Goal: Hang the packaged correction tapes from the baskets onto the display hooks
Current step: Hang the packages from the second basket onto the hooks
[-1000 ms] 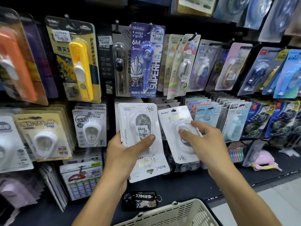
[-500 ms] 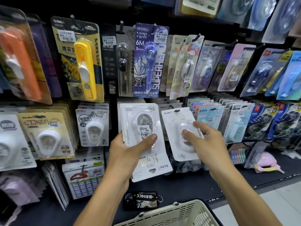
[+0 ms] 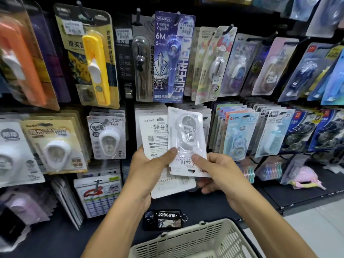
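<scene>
basket (image 3: 193, 241): cut off at bottom edge | orange pack (image 3: 22, 58): blurred, cut left

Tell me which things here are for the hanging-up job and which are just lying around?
For the job:
- upside-down white correction tape pack, pinched by right hand
- back-facing packs held in left hand
- cream basket

Just lying about:
- numbered key tag
- pink plush toy
- yellow cutter pack

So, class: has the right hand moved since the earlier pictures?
Yes. The right hand has dropped below the pale blue packs hanging beside it and shifted left, now meeting the left hand.
</scene>
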{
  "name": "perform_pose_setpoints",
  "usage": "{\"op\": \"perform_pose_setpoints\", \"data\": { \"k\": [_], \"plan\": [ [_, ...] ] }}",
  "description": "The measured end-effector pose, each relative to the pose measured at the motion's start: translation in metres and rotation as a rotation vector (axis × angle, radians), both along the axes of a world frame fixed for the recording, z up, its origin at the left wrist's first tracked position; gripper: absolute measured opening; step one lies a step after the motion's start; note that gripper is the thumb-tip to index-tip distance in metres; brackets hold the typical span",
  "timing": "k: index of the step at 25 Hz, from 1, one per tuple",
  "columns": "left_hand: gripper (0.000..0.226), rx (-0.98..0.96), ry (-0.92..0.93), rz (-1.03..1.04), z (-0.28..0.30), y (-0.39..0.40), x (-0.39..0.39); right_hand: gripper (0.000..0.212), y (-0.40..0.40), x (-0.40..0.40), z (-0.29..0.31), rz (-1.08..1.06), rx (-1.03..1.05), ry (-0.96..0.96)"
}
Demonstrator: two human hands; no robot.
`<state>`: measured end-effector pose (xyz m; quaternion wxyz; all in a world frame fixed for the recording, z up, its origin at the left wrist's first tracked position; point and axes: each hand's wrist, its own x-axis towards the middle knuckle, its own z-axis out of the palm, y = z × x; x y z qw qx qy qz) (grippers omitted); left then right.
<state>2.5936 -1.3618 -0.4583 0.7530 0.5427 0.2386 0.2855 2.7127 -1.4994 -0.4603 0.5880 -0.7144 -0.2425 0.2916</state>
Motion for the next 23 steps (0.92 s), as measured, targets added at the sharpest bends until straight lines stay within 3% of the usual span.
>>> {"op": "perform_pose_setpoints", "data": {
  "k": [2,4,8,11,13,15,17,19,21,23],
  "plan": [
    [0.031,0.002,-0.01,0.077,0.001,0.003,-0.001,0.022,-0.008,0.001,0.001,0.122,0.007,0.121],
    [0.031,0.016,0.004,0.117,0.002,0.006,-0.001,0.026,-0.017,0.007,0.004,0.084,0.043,0.116],
    [0.027,0.142,0.044,0.232,0.001,0.013,-0.004,0.012,-0.044,0.037,0.033,-0.22,0.076,-0.248],
    [0.033,0.408,0.149,0.259,0.001,0.012,-0.004,0.023,-0.053,0.046,0.058,-0.119,0.129,-0.513],
    [0.03,0.4,0.117,0.117,0.001,0.003,-0.001,0.022,-0.042,0.04,0.068,0.054,0.106,-0.563],
    [0.01,0.307,0.074,-0.128,0.002,-0.009,0.002,0.025,-0.024,0.033,0.072,0.151,0.045,-0.634],
    [0.021,0.17,0.035,-0.398,0.001,-0.018,0.001,0.023,-0.005,0.029,0.075,0.127,0.036,-0.781],
    [0.028,0.126,-0.036,-0.493,-0.003,-0.022,0.003,0.025,0.008,0.027,0.073,-0.073,0.089,-0.872],
    [0.035,0.117,-0.086,-0.353,-0.004,-0.022,0.006,0.04,0.01,0.022,0.065,-0.338,0.091,-0.833],
    [0.048,0.1,-0.102,-0.153,-0.003,-0.018,0.008,0.049,0.006,0.016,0.05,-0.234,0.021,-0.461]
  ]
}}
